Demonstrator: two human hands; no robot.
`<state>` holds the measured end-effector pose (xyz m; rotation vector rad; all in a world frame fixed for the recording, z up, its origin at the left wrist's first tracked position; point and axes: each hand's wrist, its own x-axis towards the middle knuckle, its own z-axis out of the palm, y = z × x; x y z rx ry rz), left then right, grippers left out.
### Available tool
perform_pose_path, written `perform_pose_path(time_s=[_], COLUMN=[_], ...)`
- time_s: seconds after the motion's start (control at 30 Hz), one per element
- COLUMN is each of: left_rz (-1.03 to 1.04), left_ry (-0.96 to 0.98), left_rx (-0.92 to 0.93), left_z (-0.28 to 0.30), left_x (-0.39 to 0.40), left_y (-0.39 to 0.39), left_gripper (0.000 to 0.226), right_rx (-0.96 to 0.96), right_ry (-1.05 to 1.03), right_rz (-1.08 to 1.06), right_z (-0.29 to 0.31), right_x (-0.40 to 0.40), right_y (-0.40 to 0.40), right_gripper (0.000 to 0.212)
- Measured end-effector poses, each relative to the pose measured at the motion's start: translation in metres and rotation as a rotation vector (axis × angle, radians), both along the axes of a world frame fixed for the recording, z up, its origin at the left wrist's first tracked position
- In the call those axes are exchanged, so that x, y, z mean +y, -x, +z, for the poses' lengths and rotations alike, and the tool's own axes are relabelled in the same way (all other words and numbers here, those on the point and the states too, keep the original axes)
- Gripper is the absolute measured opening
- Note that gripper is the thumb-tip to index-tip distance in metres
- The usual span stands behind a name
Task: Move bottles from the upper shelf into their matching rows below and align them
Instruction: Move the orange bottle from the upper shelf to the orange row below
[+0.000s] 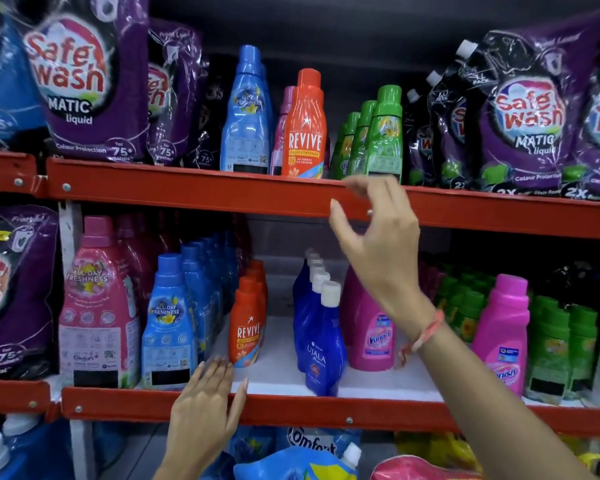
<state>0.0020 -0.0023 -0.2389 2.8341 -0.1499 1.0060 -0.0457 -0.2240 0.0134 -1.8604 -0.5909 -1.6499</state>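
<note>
On the upper shelf [194,194] stand a light blue Comfort bottle [246,116], an orange Revive bottle [305,129] with a pink bottle [280,133] behind it, and three green bottles [383,136]. My right hand [378,237] is raised in front of the shelf's red edge, just below the green bottles, fingers apart and holding nothing. On the lower shelf [278,375] run rows of light blue bottles [168,323], orange Revive bottles [248,323], dark blue Ujala bottles [321,341], pink Vanish bottles [371,327] and green bottles [551,344]. My left hand [205,407] rests open at the lower shelf's front edge, beside the front blue bottle.
Purple Safewash pouches [90,81] fill the upper shelf's left and right [523,119] ends. A large pink Comfort bottle [97,306] stands left on the lower shelf. A second pink Vanish bottle [506,334] stands among the greens. Refill pouches [302,459] lie below.
</note>
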Motion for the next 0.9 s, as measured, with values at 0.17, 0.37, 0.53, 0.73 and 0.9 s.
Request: perform_pose_path(time_s=[0.17, 0.37, 0.53, 0.73, 0.9], left_rz=[0.001, -0.006, -0.003, -0.001, -0.003], left_ry=[-0.012, -0.032, -0.037, -0.037, -0.026], left_rx=[-0.099, -0.194, -0.223, -0.231, -0.186], left_z=[-0.002, -0.001, -0.005, -0.007, -0.004], left_x=[0.002, 0.002, 0.003, 0.002, 0.002], left_y=[-0.007, -0.012, -0.014, -0.015, -0.011], left_gripper=[0.074, 0.076, 0.071, 0.068, 0.073], right_rx=[0.071, 0.674, 0.847, 0.745, 0.583], right_ry=[-0.056, -0.024, -0.061, -0.257, -0.396], right_rz=[-0.031, 0.146, 0.372, 0.477, 0.578], right_z=[0.070, 0.121, 0.124, 0.111, 0.107], right_x=[0.007, 0.015, 0.020, 0.017, 0.009], right_y=[-0.013, -0.038, -0.054, -0.061, -0.046], right_gripper=[0.049, 0.073, 0.033, 0.053, 0.060])
